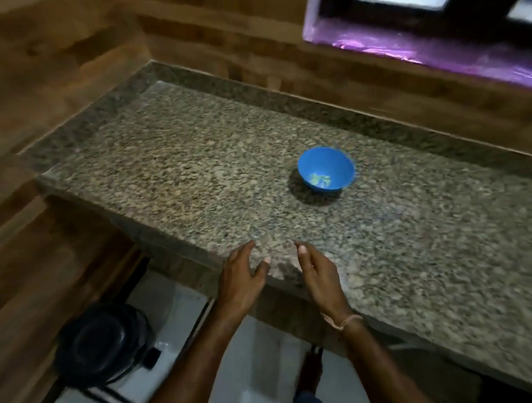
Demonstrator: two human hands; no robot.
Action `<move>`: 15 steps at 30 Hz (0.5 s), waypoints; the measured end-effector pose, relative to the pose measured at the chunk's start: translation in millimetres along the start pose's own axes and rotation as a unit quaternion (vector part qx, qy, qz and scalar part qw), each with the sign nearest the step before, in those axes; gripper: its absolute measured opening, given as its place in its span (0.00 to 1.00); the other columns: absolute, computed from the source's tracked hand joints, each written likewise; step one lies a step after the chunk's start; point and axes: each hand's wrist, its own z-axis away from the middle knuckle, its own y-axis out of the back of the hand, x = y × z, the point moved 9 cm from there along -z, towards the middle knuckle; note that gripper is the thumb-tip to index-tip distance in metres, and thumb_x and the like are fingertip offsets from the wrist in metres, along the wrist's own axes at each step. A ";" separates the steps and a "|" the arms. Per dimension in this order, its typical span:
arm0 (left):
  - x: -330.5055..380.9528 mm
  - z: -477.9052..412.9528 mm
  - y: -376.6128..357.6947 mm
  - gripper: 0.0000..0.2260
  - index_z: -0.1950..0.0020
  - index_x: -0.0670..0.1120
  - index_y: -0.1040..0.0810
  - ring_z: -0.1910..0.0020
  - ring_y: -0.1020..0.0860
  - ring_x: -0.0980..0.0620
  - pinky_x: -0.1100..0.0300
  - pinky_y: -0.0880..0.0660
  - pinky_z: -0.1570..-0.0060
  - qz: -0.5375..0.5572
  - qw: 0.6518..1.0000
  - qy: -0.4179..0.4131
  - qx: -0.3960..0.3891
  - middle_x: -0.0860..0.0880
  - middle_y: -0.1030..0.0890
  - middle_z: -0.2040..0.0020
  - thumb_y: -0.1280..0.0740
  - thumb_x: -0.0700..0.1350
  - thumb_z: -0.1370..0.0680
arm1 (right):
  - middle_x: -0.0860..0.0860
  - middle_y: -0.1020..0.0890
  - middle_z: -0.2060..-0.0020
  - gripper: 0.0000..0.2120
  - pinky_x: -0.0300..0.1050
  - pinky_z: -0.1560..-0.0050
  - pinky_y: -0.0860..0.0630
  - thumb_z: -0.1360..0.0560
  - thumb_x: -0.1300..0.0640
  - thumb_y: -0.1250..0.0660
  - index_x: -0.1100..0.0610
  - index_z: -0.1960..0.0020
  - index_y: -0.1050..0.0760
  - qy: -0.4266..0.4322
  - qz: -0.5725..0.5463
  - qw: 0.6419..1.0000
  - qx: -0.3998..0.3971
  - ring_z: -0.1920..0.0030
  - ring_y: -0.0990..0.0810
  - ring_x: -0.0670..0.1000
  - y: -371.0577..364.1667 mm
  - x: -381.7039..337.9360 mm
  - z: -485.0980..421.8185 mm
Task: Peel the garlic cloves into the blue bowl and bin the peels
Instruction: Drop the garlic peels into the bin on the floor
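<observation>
Garlic cloves (319,179), as far as the blur allows, are the few pale greenish bits at the bottom of the blue bowl (313,161), which stands upright on the granite counter (196,174), right of its middle and well apart from both hands. The left hand (242,278) lies at the near edge of the counter with fingers spread and straight, fingertips on or just above the stone. The right hand (318,278), a thread (343,322) round its wrist, is just beside it, fingers relaxed and slightly bent. Neither hand appears to hold anything. No unpeeled cloves and no loose peels can be made out on the counter, though the speckled stone and the motion blur could hide small scraps. Peeling therefore looks finished or close to it, and the step in hand is most likely dealing with the peels. A dark round container (100,345) on the floor at near left, below the counter, may be the bin, but that cannot be told for sure. The next move would call for checking the near edge for stray skins, gathering them and carrying them down and left to that container.
</observation>
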 end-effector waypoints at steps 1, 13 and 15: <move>9.6 -7.7 -15.7 0.25 0.22 0.49 0.30 0.24 0.31 0.46 0.47 0.30 0.27 -0.003 1.000 -0.001 -0.010 0.47 0.30 0.23 0.32 0.54 0.18 | 0.43 0.19 0.35 0.18 0.46 0.30 0.25 0.14 0.44 0.40 0.50 0.30 0.21 -0.003 0.012 1.000 0.006 0.34 0.22 0.42 15.6 8.7 -9.0; 57.7 -95.9 -81.8 0.12 0.39 0.48 0.20 0.52 0.21 0.51 0.59 0.27 0.55 -0.076 0.995 -0.026 0.051 0.50 0.20 0.47 0.26 0.42 0.22 | 0.54 0.21 0.34 0.19 0.51 0.40 0.24 0.19 0.52 0.31 0.55 0.30 0.24 0.019 0.295 0.954 -0.050 0.34 0.24 0.57 69.1 47.9 -116.0; 63.4 -104.3 -90.9 0.11 0.43 0.50 0.21 0.53 0.22 0.51 0.58 0.29 0.59 -0.096 0.993 -0.047 0.052 0.52 0.22 0.50 0.26 0.41 0.23 | 0.54 0.23 0.33 0.18 0.53 0.40 0.25 0.19 0.53 0.31 0.54 0.31 0.25 0.019 0.320 0.946 -0.038 0.34 0.26 0.58 73.7 46.9 -129.4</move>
